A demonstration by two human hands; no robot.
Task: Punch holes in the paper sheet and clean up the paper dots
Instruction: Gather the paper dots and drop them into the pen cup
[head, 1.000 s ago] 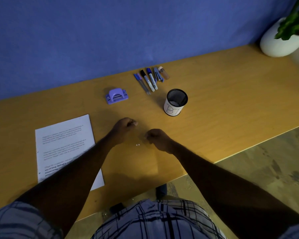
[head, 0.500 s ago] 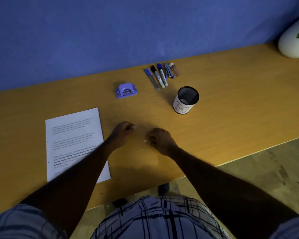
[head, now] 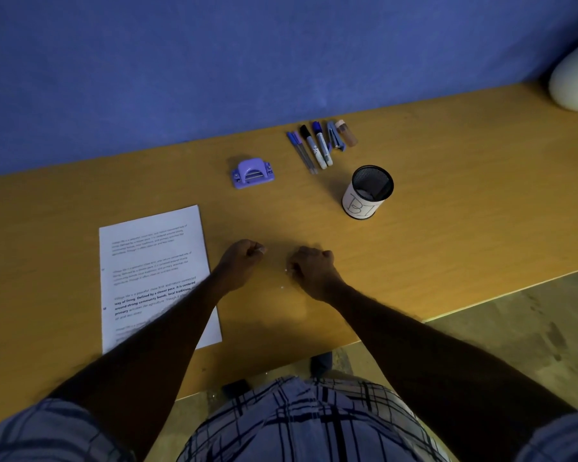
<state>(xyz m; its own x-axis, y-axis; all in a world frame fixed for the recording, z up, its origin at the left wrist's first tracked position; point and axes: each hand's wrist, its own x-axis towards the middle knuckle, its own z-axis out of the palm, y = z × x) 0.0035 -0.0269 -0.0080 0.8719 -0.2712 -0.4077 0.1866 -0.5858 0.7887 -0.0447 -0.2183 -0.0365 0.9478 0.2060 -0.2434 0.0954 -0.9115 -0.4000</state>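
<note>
Mid-frame on the wooden desk [head: 447, 201]: left hand [head: 239, 261] curled into a fist, contents hidden; right hand [head: 312, 268] fingers bunched down at tiny white paper dots [head: 283, 279], contact unclear; printed paper sheet [head: 154, 271] lower left, purple hole punch [head: 252, 173] above centre.

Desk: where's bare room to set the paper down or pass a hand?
Free: the wide stretch right of the mesh cup, out to the white pot; also the far-left strip behind the paper sheet. Crowded: the back middle, with the hole punch and pens, and between the left hand and right hand, where paper dots lie.
</note>
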